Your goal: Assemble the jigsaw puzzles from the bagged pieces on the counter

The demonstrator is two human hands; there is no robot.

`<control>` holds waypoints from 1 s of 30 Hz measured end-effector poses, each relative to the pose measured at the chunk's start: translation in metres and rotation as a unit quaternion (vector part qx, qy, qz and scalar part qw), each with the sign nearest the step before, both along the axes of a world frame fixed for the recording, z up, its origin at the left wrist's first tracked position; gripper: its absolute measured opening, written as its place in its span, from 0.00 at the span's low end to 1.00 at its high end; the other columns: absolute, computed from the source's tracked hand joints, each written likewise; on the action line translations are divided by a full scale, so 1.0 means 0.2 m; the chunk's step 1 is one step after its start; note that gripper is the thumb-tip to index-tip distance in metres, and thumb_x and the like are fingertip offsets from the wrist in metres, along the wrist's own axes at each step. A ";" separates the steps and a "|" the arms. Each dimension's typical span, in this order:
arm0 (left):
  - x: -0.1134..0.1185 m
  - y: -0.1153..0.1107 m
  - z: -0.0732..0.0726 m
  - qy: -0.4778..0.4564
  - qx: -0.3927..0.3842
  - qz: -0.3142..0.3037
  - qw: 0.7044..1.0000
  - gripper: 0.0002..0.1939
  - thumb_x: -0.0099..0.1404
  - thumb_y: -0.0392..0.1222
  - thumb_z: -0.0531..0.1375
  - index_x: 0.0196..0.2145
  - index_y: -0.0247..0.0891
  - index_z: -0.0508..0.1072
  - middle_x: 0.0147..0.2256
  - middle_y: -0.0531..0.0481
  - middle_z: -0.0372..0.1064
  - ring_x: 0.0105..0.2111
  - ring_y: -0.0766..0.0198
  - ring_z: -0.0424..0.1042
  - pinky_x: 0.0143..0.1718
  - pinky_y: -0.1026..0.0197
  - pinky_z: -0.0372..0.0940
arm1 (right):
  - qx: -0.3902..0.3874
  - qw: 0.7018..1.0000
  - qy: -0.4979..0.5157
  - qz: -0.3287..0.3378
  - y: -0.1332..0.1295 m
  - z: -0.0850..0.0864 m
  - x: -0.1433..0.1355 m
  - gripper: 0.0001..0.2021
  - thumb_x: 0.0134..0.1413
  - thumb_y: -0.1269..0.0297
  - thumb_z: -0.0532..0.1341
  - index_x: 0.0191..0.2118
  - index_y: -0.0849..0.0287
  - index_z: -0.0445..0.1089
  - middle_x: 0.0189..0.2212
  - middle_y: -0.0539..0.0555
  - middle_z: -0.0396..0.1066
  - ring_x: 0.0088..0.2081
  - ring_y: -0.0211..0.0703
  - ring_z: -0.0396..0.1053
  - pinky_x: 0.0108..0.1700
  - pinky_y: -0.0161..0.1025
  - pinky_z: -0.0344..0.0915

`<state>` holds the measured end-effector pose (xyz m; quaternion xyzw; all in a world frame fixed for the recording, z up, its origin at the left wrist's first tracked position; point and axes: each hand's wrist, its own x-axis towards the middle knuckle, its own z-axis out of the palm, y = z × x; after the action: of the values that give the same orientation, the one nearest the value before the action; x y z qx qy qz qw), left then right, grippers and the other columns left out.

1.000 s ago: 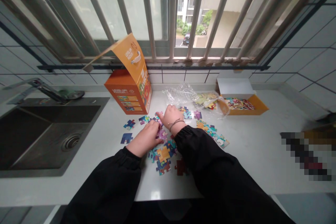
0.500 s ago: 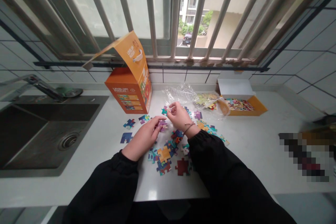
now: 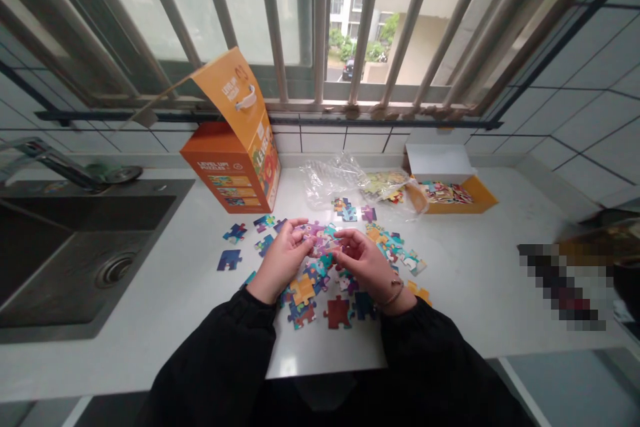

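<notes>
Purple and pink puzzle pieces lie between the thumb and fingers of my left hand. Facing it, my right hand is closed, thumb and fingers on the right side of a teal-and-pink puzzle piece. Whether these pieces are joined, I cannot tell. Below the hands lie an orange puzzle piece and a dark red puzzle piece. Dark blue puzzle pieces are spread to the left. A joined teal and yellow group of puzzle pieces is just beyond my right hand.
An orange puzzle box stands open at the back left, beside the sink. Clear plastic bags lie near the wall. A yellow box with several pieces stands at the back right. A barred window rises behind the counter.
My right hand has come down and to the right, nearer to me. My left hand has turned upward around the purple pieces. The camera view has shifted slightly.
</notes>
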<state>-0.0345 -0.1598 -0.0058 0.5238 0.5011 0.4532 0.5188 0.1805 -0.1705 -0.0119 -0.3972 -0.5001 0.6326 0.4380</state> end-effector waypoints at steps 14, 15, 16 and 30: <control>0.01 0.01 0.00 0.036 0.067 0.040 0.996 0.27 0.69 0.56 0.69 0.59 0.38 0.77 0.28 0.55 0.70 0.29 0.62 0.73 0.32 0.62 0.68 | -0.009 0.997 -0.024 0.066 0.04 -0.08 -0.01 0.25 0.53 0.47 0.77 0.50 0.54 0.73 0.40 0.49 0.77 0.35 0.40 0.78 0.38 0.39 0.77; 0.01 0.01 -0.01 0.024 0.060 0.036 0.997 0.27 0.68 0.56 0.70 0.58 0.38 0.78 0.29 0.54 0.71 0.30 0.62 0.74 0.33 0.62 0.68 | -0.012 0.997 -0.028 0.071 0.04 -0.09 -0.01 0.25 0.53 0.47 0.77 0.49 0.54 0.73 0.41 0.49 0.77 0.35 0.40 0.78 0.38 0.39 0.77; 0.01 0.01 -0.01 0.019 0.054 0.029 0.998 0.25 0.67 0.56 0.70 0.55 0.37 0.79 0.30 0.53 0.73 0.31 0.61 0.75 0.34 0.61 0.69 | -0.017 0.997 -0.028 0.071 0.04 -0.09 -0.01 0.25 0.53 0.47 0.77 0.49 0.53 0.73 0.41 0.49 0.77 0.35 0.41 0.78 0.37 0.40 0.78; 0.03 -0.01 0.00 -0.019 0.028 -0.007 0.999 0.27 0.65 0.53 0.73 0.57 0.38 0.78 0.41 0.45 0.80 0.40 0.57 0.80 0.44 0.57 0.75 | -0.067 0.996 -0.012 0.066 0.03 -0.10 -0.03 0.27 0.43 0.45 0.81 0.37 0.54 0.68 0.32 0.44 0.73 0.33 0.41 0.77 0.39 0.43 0.81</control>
<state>-0.0281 -0.1618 -0.0063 0.5330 0.4745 0.4729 0.5168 0.1746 -0.1648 -0.0323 -0.3991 -0.4870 0.6875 0.3618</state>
